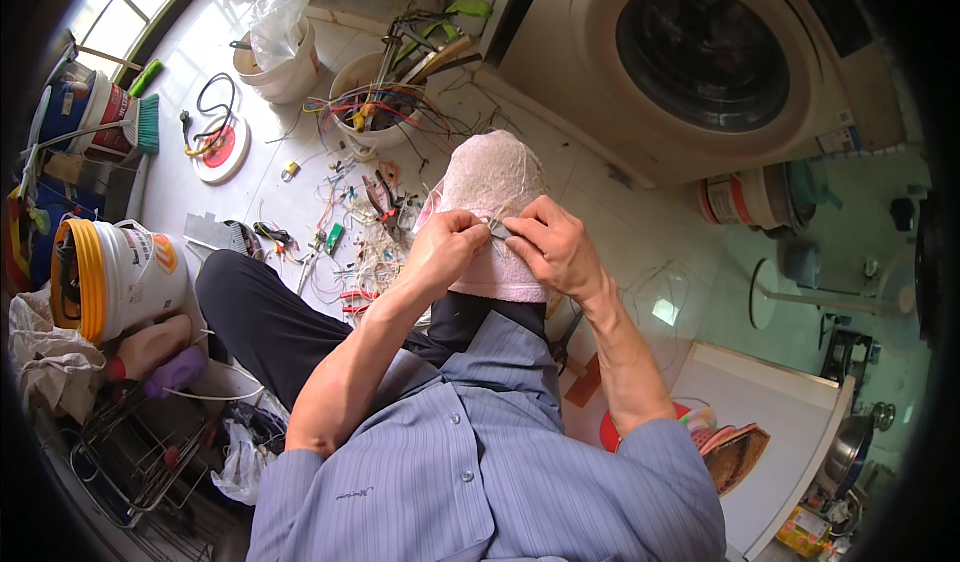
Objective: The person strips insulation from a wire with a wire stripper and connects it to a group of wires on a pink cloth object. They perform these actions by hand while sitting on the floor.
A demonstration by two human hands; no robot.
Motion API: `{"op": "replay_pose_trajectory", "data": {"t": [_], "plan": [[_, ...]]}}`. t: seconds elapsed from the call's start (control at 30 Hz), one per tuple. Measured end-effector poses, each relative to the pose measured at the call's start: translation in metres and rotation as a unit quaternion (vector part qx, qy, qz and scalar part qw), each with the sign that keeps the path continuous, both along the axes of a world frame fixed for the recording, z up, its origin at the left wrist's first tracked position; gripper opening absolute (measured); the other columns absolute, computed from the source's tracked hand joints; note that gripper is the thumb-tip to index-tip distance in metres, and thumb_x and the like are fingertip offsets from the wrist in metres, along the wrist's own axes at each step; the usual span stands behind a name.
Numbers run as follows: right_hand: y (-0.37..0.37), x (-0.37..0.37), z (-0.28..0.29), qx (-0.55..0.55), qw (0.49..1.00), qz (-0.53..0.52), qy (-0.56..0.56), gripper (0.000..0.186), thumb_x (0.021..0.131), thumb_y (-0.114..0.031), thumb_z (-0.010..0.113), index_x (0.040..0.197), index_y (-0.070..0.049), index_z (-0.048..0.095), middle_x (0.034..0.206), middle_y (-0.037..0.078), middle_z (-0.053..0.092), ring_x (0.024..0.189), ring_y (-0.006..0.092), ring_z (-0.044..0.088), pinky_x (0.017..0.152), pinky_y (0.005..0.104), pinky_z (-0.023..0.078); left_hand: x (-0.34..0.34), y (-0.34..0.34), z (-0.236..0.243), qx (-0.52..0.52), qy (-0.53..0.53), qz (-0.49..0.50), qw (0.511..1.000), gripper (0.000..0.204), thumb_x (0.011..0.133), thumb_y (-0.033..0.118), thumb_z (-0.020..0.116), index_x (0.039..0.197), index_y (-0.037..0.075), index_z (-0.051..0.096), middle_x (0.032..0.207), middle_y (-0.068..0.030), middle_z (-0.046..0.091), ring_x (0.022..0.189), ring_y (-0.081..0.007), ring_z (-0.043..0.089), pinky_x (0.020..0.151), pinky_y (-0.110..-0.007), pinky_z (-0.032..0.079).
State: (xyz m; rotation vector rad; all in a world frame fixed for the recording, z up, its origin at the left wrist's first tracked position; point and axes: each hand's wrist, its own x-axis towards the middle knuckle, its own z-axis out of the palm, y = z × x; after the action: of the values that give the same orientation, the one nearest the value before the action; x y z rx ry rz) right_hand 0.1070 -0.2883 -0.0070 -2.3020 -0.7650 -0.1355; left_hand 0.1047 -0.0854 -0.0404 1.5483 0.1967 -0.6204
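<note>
A pink towel point(490, 174) is draped over my bent knee. Both hands meet above it, fingertips close together. My left hand point(445, 250) is closed in a pinch near the towel's middle; what lies in its fingers is hidden. Thumb and forefinger of my right hand point(556, 248) pinch a small greyish piece point(499, 230), too small to name. On the floor left of the knee lie red-handled pliers point(381, 200), a green circuit board point(334, 238) and a tangle of thin wires point(385, 262).
Ahead stands a white bucket point(372, 140) of tools and coloured wires; another bucket point(281, 74) holds a plastic bag. A washing machine point(560, 82) is at the far right. White-and-orange bucket point(150, 277) stands on the left. A white panel point(745, 417) is at my right.
</note>
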Motion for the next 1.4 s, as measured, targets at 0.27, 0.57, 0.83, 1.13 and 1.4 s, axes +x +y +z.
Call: {"op": "replay_pose_trajectory", "data": {"t": [0.27, 0.57, 0.83, 1.13, 1.4], "plan": [[0.006, -0.007, -0.001, -0.001, 0.999, -0.031, -0.024, 0.025, 0.077, -0.005, 0.077, 0.101, -0.003, 0.072, 0.088, 0.009, 0.06, 0.079, 0.0287, 0.062, 0.07, 0.0382, 0.053, -0.01, 0.001, 0.001, 0.024, -0.035, 0.003, 0.999, 0.021, 0.094, 0.018, 0.062, 0.087, 0.0, 0.068, 0.074, 0.0029, 0.061, 0.069, -0.0062, 0.051, 0.064, -0.024, 0.041], [0.008, -0.011, 0.0, -0.011, 0.999, -0.042, -0.033, 0.026, 0.076, -0.004, 0.078, 0.102, -0.002, 0.071, 0.087, 0.01, 0.059, 0.08, 0.0292, 0.063, 0.07, 0.0383, 0.053, -0.02, 0.006, 0.003, 0.032, -0.05, 0.01, 0.998, 0.019, 0.092, 0.016, 0.062, 0.086, 0.0, 0.069, 0.072, 0.0034, 0.06, 0.066, -0.0054, 0.049, 0.06, -0.024, 0.039], [0.011, -0.015, -0.006, -0.013, 0.995, -0.054, -0.088, 0.028, 0.076, -0.004, 0.078, 0.103, -0.002, 0.071, 0.088, 0.01, 0.059, 0.08, 0.0294, 0.063, 0.07, 0.0379, 0.054, -0.023, 0.009, 0.008, 0.017, -0.044, 0.015, 0.999, 0.018, 0.091, 0.016, 0.063, 0.084, 0.0, 0.07, 0.069, 0.0041, 0.058, 0.065, -0.0046, 0.048, 0.057, -0.025, 0.037], [0.006, -0.013, -0.005, -0.003, 0.997, -0.043, -0.07, 0.029, 0.075, -0.005, 0.079, 0.103, -0.003, 0.071, 0.09, 0.01, 0.06, 0.079, 0.0292, 0.064, 0.068, 0.0378, 0.054, -0.025, 0.008, 0.011, 0.062, -0.083, 0.029, 0.994, 0.022, 0.092, 0.017, 0.064, 0.091, -0.004, 0.071, 0.072, -0.0001, 0.064, 0.067, -0.0066, 0.053, 0.061, -0.025, 0.043], [0.004, -0.007, 0.001, -0.002, 0.999, -0.02, -0.035, 0.025, 0.076, -0.006, 0.078, 0.1, -0.003, 0.071, 0.089, 0.009, 0.061, 0.08, 0.029, 0.064, 0.07, 0.0378, 0.054, -0.012, 0.0, 0.006, 0.103, -0.1, 0.032, 0.989, 0.021, 0.091, 0.015, 0.066, 0.093, -0.005, 0.073, 0.074, -0.0047, 0.069, 0.068, -0.0081, 0.059, 0.063, -0.027, 0.048]]}}
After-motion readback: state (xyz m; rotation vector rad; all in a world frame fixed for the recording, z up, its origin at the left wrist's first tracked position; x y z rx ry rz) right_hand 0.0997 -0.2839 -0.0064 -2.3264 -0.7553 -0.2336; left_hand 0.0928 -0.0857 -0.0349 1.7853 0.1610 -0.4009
